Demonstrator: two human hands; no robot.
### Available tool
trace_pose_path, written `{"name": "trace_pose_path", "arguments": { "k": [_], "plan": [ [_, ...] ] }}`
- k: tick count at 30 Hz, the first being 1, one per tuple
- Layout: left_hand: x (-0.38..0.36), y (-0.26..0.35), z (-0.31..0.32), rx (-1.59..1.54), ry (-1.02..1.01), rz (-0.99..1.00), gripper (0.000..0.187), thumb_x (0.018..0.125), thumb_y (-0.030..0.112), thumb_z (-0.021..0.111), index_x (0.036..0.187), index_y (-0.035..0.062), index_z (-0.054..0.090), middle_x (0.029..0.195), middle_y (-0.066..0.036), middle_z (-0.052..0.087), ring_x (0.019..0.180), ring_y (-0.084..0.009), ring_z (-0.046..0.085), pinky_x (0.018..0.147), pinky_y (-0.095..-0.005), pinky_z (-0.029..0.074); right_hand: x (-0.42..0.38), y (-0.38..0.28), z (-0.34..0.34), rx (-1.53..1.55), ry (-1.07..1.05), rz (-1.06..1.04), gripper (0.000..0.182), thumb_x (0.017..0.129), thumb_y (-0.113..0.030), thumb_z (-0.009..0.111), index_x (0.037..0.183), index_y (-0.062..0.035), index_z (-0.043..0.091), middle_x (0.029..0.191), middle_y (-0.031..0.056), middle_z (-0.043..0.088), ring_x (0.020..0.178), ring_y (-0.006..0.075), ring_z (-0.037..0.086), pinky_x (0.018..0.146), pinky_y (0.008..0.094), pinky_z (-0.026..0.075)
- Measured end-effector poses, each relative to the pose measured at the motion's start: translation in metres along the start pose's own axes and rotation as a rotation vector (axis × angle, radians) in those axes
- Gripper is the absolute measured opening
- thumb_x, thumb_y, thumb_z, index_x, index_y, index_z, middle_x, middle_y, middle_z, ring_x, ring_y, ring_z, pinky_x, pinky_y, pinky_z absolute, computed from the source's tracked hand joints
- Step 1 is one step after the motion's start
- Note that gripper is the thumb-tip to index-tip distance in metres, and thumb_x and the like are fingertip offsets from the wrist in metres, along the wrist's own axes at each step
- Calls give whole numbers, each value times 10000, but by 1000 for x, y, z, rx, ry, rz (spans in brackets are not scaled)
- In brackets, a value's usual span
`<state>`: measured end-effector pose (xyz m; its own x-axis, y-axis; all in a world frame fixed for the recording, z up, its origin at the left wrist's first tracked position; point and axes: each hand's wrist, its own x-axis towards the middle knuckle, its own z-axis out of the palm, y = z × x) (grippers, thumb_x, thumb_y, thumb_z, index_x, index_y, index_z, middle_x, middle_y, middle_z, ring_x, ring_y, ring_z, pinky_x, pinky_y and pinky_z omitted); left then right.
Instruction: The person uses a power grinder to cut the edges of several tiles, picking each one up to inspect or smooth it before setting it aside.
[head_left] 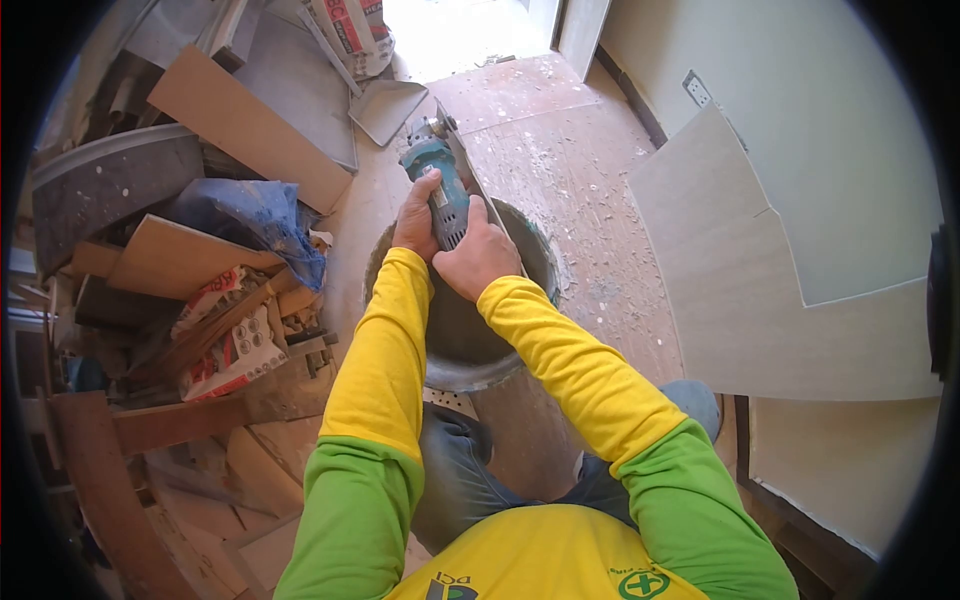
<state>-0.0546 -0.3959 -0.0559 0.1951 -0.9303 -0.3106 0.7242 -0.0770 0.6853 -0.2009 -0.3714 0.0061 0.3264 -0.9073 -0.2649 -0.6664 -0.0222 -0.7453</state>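
Observation:
A teal and grey angle grinder (437, 185) points away from me, its metal head and disc end at the far side. My left hand (416, 214) is closed around the left of its body, thumb on top. My right hand (480, 252) is closed at the rear right of the body. A thin, flat strip (470, 165), like a tile edge seen side-on, runs along the grinder's right side. Whether my right fingers also grip it is hidden. Below my hands stands a round bucket (546, 245) with a dark inside and a crusted rim.
Boards (245, 125), a blue plastic sheet (250, 215) and torn printed packaging (235, 350) pile up on the left. A dustpan-like tray (388, 108) lies ahead. Chips litter the floor (610, 200). A large cut tile (720, 260) leans against the right wall, below a socket (697, 88).

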Motion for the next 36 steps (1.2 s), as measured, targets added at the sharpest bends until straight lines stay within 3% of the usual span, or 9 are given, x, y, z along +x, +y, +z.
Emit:
{"name": "trace_pose_path", "arguments": {
  "k": [36],
  "plan": [
    [-73, -25, 28, 81, 70, -69, 335, 904, 281, 719, 1144, 63, 636, 1002, -78, 695, 876, -219, 680, 814, -396, 584, -85, 24, -24, -5, 18, 15, 944, 736, -290, 718, 1547, -13, 322, 1233, 316, 650, 1144, 458, 648, 1017, 483, 509]
  ]
}}
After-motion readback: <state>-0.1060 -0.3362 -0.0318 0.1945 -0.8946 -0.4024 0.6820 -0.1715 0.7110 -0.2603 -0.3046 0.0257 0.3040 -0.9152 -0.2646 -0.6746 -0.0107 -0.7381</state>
